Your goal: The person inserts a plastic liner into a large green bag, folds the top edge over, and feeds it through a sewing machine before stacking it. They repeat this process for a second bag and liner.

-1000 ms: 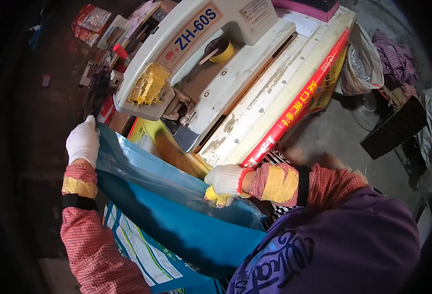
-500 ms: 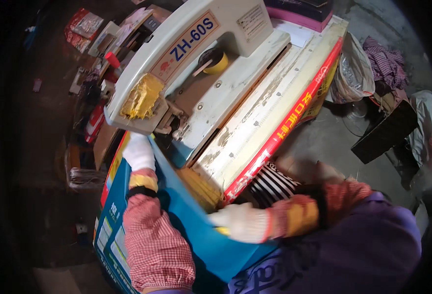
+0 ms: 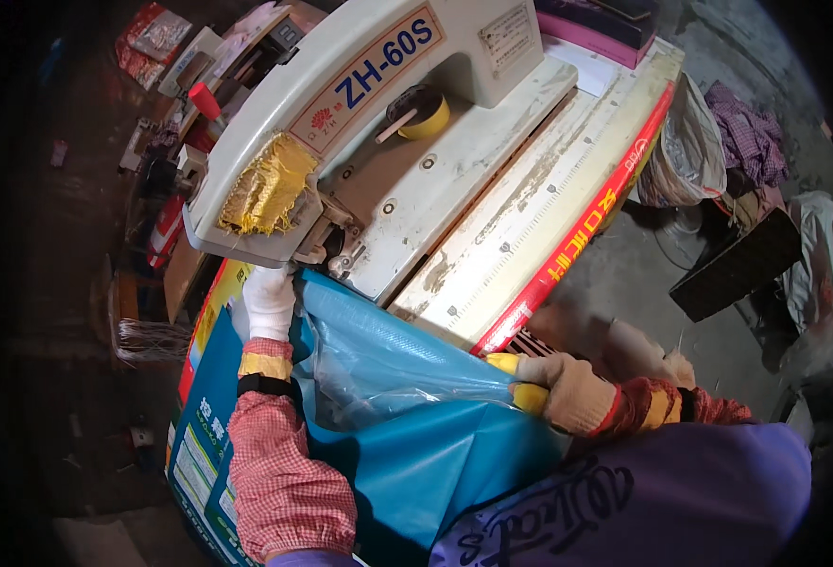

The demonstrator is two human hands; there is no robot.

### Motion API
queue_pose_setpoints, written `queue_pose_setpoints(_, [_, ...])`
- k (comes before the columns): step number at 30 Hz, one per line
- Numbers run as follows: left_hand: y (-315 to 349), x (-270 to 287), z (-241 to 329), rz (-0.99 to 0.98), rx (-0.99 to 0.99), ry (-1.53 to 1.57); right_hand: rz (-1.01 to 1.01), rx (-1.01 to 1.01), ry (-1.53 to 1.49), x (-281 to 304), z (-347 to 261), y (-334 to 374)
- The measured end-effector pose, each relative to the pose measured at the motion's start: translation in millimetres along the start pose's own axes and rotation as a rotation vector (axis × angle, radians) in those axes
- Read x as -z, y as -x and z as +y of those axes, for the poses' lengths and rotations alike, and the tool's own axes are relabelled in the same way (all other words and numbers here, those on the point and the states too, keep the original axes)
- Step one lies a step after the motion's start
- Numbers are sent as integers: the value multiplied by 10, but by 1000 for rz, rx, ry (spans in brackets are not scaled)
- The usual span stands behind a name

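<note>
A large blue sack (image 3: 435, 463) with a clear inner lining stands open in front of a cream industrial sewing machine (image 3: 492, 180). My left hand (image 3: 268, 300), in a white glove, is closed on the sack's edge just beneath the machine's head; its fingertips are partly hidden there. In a knit glove with yellow fingertips, my right hand (image 3: 560, 389) pinches the opposite end of the sack's mouth. Between my hands the upper edge is stretched along the machine's front, with the lining showing below it. Yellow tape (image 3: 279, 184) is stuck on the machine's head.
A ruled strip (image 3: 530, 217) with a red-edged front runs along the machine bed. A tape roll (image 3: 421, 113) lies under the arm, and a dark box (image 3: 615, 24) rests at the far end. On the floor to the right are a pale bag (image 3: 686, 156) and a dark board (image 3: 738, 265).
My right hand has moved right and up, drawing the sack's mouth out taut; the lining now shows. The left hand stays beneath the machine's head, and the view has shifted slightly.
</note>
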State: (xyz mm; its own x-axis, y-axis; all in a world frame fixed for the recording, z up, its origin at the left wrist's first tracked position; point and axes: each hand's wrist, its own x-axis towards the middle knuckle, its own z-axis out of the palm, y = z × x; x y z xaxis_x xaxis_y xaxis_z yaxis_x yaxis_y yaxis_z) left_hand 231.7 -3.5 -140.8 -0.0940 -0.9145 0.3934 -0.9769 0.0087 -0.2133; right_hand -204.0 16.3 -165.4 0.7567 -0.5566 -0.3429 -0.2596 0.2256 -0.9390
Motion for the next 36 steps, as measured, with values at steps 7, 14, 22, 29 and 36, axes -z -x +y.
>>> queue_pose_setpoints(7, [-53,63,39,-156,56,214,-85,-95,510,115,-250,5])
queue_pose_setpoints(14, [81,634,327,-513,228,105,-108,-611,592,57,-611,-25])
queue_pose_setpoints(22, [-336,268,-60,-434,320,9,-148,-530,757,-346,-788,-504])
queue_pose_setpoints(29, [-679,709,-700,-212,463,-183,100,362,1186,-860,-1330,-1729])
queue_pose_setpoints(36, [-515,1533,545,-588,13,-10,-281,534,1170,-379,-1359,-2177])
